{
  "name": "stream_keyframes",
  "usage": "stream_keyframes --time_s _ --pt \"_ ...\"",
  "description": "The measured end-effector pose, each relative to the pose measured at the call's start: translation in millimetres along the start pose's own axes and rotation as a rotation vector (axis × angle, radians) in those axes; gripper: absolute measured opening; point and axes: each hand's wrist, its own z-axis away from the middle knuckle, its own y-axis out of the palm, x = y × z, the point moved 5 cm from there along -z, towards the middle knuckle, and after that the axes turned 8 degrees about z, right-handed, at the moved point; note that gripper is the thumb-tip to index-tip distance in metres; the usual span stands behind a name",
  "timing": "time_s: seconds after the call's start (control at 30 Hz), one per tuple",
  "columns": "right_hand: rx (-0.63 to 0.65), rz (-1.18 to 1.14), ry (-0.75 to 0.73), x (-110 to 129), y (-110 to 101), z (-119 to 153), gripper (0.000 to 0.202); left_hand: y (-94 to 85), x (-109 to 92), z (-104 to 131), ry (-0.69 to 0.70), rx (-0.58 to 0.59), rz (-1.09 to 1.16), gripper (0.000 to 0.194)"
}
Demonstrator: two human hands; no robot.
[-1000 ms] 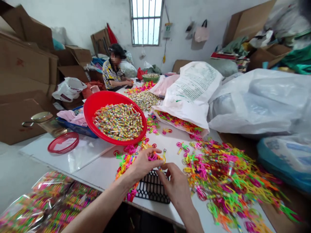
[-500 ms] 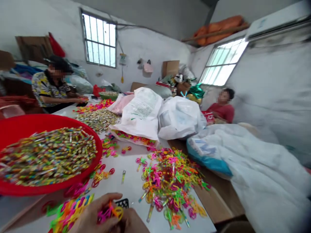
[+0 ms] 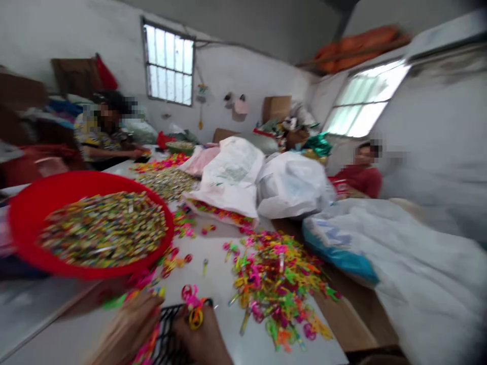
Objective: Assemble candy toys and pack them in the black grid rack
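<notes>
At the bottom of the head view, my left hand (image 3: pixel 131 324) is closed at the left side of a black grid rack (image 3: pixel 169 329), over a row of colourful plastic pieces; what its fingers grip is smeared. My right hand (image 3: pixel 201 332) is closed on small plastic toys (image 3: pixel 195 303), pink, orange and yellow, at the rack's right side. A heap of bright plastic toys (image 3: pixel 274 279) mixed with some small tubes lies on the white table (image 3: pixel 213 258) to the right.
A red basin (image 3: pixel 28 218) of small wrapped tubes stands at the left. White sacks (image 3: pixel 232 167) lie behind the heap, and a large one (image 3: pixel 426 253) at the right. One person (image 3: pixel 102 132) sits back left, another (image 3: pixel 361 175) back right.
The view has swung left. My hands have moved apart, uncovering more of the black rack. The colourful toys that were between both hands are now at my right hand.
</notes>
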Motion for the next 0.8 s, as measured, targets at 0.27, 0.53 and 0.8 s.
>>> stream_keyframes --time_s 0.27,0.53,0.8 --pt "-0.201 0.056 -0.032 -23.7 10.1 -21.5 0.027 1.5 -32.2 -14.2 -0.184 0.238 -0.181 0.020" --pt "-0.183 0.264 -0.195 -24.9 45.9 -38.0 0.016 17.7 -27.7 -9.1 -0.158 0.280 -0.073 0.023" --pt "-0.115 0.657 -0.393 -22.9 55.9 -37.7 0.025 17.6 -23.8 -9.2 -0.227 0.256 -0.028 0.024"
